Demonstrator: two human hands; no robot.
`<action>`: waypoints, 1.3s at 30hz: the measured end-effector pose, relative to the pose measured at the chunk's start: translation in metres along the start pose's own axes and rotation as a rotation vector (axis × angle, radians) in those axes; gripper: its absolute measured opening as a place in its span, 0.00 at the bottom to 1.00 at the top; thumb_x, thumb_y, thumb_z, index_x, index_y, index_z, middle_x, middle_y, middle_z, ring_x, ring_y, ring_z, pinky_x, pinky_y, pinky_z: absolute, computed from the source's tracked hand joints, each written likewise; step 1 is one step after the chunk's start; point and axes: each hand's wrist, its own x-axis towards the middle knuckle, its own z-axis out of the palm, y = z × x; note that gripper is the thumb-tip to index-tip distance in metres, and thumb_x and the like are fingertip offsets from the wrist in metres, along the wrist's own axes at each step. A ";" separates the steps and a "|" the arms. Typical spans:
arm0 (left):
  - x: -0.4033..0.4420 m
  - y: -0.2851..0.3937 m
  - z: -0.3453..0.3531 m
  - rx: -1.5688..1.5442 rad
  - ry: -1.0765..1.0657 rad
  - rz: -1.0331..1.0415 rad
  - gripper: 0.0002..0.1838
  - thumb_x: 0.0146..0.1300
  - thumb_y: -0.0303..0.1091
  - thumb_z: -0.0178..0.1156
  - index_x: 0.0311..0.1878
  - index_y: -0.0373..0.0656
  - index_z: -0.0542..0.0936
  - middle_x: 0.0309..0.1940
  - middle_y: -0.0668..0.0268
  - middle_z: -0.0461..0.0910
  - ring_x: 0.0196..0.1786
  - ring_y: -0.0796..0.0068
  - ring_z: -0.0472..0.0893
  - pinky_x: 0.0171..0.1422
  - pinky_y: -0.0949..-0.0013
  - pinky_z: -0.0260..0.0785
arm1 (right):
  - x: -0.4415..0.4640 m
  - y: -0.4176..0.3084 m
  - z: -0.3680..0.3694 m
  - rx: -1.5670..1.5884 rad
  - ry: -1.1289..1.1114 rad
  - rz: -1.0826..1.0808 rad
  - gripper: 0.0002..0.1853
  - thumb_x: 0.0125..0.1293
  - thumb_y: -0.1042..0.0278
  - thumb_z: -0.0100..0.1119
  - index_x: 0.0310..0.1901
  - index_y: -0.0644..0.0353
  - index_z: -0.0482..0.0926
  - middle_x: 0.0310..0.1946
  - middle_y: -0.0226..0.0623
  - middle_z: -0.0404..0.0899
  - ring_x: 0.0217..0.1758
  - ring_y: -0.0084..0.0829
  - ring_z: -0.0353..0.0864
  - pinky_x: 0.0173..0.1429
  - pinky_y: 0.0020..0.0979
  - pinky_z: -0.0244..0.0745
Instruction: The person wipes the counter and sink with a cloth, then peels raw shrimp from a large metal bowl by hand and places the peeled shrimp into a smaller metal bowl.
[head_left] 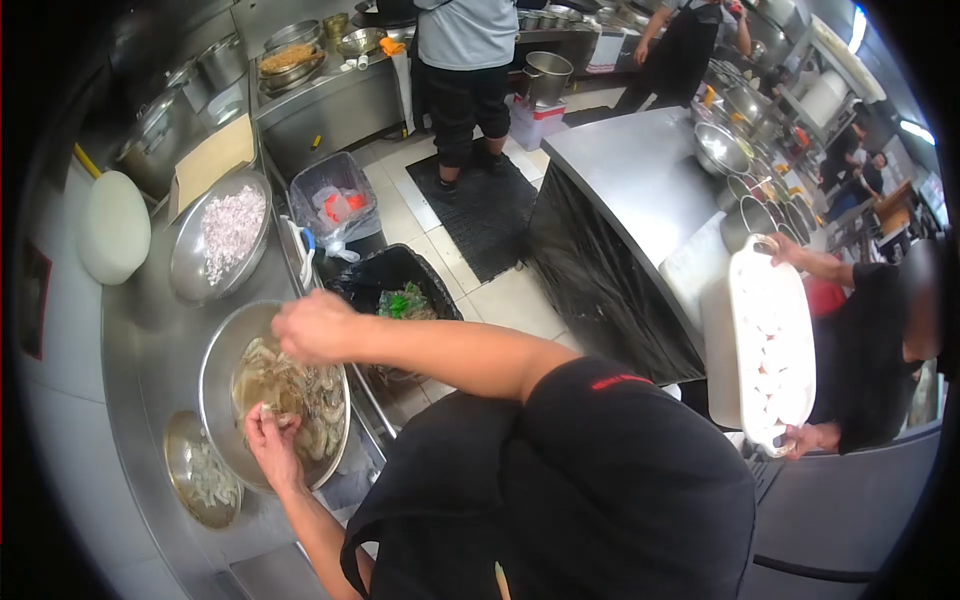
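A large metal bowl [210,400] on the steel counter holds grey shrimp [322,415] in cloudy liquid. Over the bowl's near part is my left hand [272,445], fingers pinched on a small pale piece that looks like a shrimp. My right hand [315,328] is curled above the bowl's far rim, blurred, and whatever its fingers hold is hidden. Beside the large bowl, a smaller metal bowl [180,470] contains pale peeled shrimp [212,475]. Farther back, another metal bowl [185,262] holds chopped pinkish-white pieces [233,225].
A black-lined bin [365,280] with green scraps stands beside the counter, near a clear-lined bin [365,190]. At right a person [865,360] holds a white tray [745,340] beside a steel table [630,160]. Another person [465,60] stands on the black mat [490,225].
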 end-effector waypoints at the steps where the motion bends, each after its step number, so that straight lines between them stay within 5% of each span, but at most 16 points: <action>1: -0.004 0.006 0.005 -0.005 0.024 0.006 0.11 0.74 0.33 0.51 0.55 0.40 0.73 0.41 0.68 0.74 0.38 0.78 0.76 0.42 0.71 0.75 | -0.003 0.011 -0.011 -0.091 -0.022 0.093 0.14 0.60 0.59 0.55 0.41 0.58 0.83 0.38 0.44 0.82 0.47 0.44 0.83 0.51 0.49 0.71; 5: 0.004 0.006 -0.002 0.089 -0.041 0.029 0.17 0.72 0.30 0.53 0.62 0.39 0.72 0.35 0.70 0.75 0.31 0.83 0.73 0.34 0.76 0.70 | -0.016 0.024 -0.016 -0.366 0.077 0.165 0.16 0.61 0.59 0.58 0.46 0.57 0.83 0.41 0.45 0.81 0.52 0.46 0.79 0.54 0.46 0.72; 8: 0.006 0.001 -0.001 0.157 -0.014 0.053 0.20 0.70 0.28 0.56 0.64 0.36 0.70 0.30 0.72 0.74 0.26 0.86 0.70 0.29 0.79 0.64 | -0.002 -0.001 0.012 -0.110 -0.112 -0.032 0.11 0.59 0.64 0.60 0.40 0.60 0.82 0.39 0.46 0.82 0.45 0.48 0.83 0.47 0.46 0.78; 10: 0.006 0.000 -0.002 0.162 0.022 0.033 0.15 0.69 0.27 0.58 0.57 0.34 0.76 0.29 0.73 0.76 0.26 0.86 0.70 0.29 0.79 0.62 | -0.003 -0.025 0.035 0.144 -0.108 -0.187 0.11 0.59 0.69 0.58 0.41 0.65 0.78 0.38 0.51 0.81 0.45 0.52 0.82 0.48 0.49 0.77; 15: 0.006 -0.004 -0.009 0.150 0.069 0.008 0.08 0.71 0.31 0.56 0.45 0.37 0.81 0.30 0.71 0.80 0.28 0.86 0.72 0.31 0.80 0.63 | 0.008 -0.041 0.081 0.202 -0.079 -0.264 0.10 0.60 0.69 0.58 0.41 0.65 0.77 0.36 0.52 0.82 0.42 0.53 0.83 0.44 0.48 0.76; 24: 0.012 -0.013 -0.012 0.034 -0.176 0.004 0.10 0.73 0.34 0.55 0.39 0.37 0.81 0.28 0.71 0.78 0.29 0.83 0.72 0.35 0.77 0.64 | -0.001 -0.041 0.087 0.166 -0.097 -0.186 0.08 0.57 0.69 0.60 0.36 0.64 0.80 0.31 0.49 0.83 0.38 0.52 0.84 0.42 0.46 0.78; 30: 0.006 -0.009 -0.007 0.076 -0.115 -0.033 0.09 0.72 0.33 0.57 0.40 0.37 0.80 0.28 0.70 0.78 0.30 0.82 0.72 0.36 0.77 0.64 | 0.003 -0.025 0.105 0.251 -0.125 -0.226 0.07 0.55 0.70 0.63 0.33 0.64 0.80 0.30 0.51 0.83 0.36 0.52 0.84 0.40 0.46 0.79; 33: 0.002 -0.003 0.001 0.172 -0.074 0.033 0.09 0.71 0.32 0.57 0.44 0.36 0.79 0.30 0.70 0.79 0.31 0.82 0.73 0.36 0.77 0.65 | 0.001 -0.020 0.106 0.647 -0.099 -0.002 0.06 0.56 0.78 0.59 0.36 0.68 0.79 0.28 0.50 0.83 0.34 0.43 0.87 0.38 0.41 0.80; 35: 0.008 -0.009 -0.004 0.262 -0.072 0.070 0.10 0.71 0.33 0.56 0.48 0.36 0.78 0.32 0.68 0.79 0.33 0.81 0.75 0.39 0.76 0.68 | 0.007 -0.014 0.106 1.003 -0.286 0.277 0.10 0.62 0.81 0.56 0.46 0.65 0.75 0.31 0.41 0.82 0.31 0.30 0.85 0.31 0.33 0.81; 39: 0.007 -0.008 -0.003 0.205 -0.060 0.096 0.10 0.71 0.33 0.57 0.49 0.38 0.77 0.35 0.68 0.80 0.36 0.80 0.76 0.42 0.74 0.71 | 0.012 -0.005 0.105 1.226 -0.297 0.376 0.08 0.69 0.80 0.49 0.47 0.62 0.73 0.30 0.36 0.79 0.24 0.24 0.80 0.27 0.27 0.76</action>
